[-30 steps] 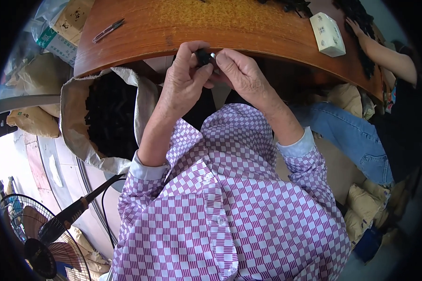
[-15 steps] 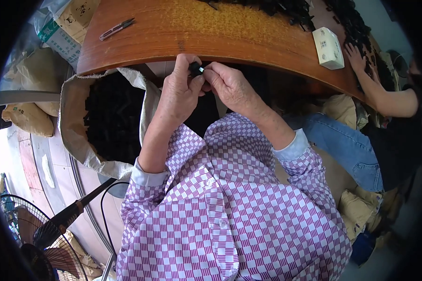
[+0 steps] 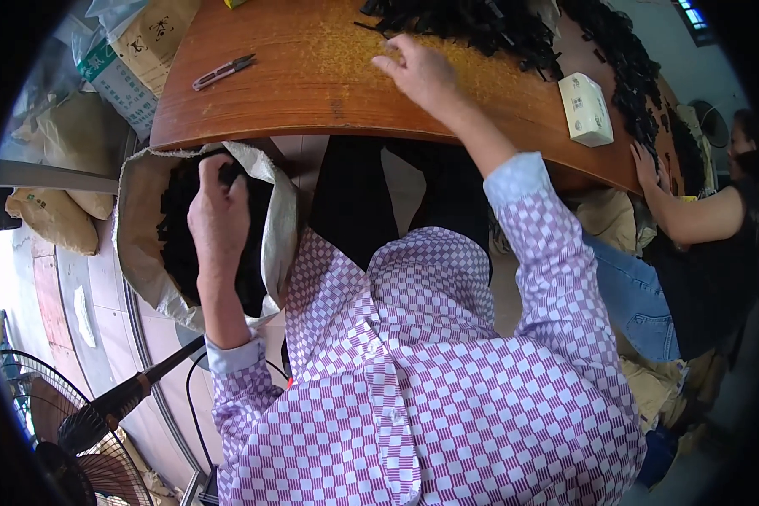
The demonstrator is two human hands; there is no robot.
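Note:
My left hand (image 3: 218, 211) is over the mouth of a large white woven sack (image 3: 135, 244) full of small black pieces (image 3: 180, 211). Its fingers are bent and slightly blurred. Black shows between finger and thumb, but whether that is a held piece or the heap behind cannot be made out. My right hand (image 3: 420, 76) reaches across the wooden table (image 3: 304, 76), thumb and forefinger apart and nothing seen between them. Its fingertips are just short of the pile of black pieces (image 3: 489, 29) at the far side, close to a thin black strip (image 3: 369, 28).
Thread snips (image 3: 223, 72) lie on the table's left part. A white tissue pack (image 3: 585, 110) rests near its right edge. On the right, a person's hand (image 3: 645, 166) is at more black pieces. A fan (image 3: 67, 430) stands at lower left, with cartons and brown sacks (image 3: 51, 221) above.
Both hands were together at the table edge, holding a small black piece with a light tip. The left has moved down-left over the sack; the right has moved forward over the table.

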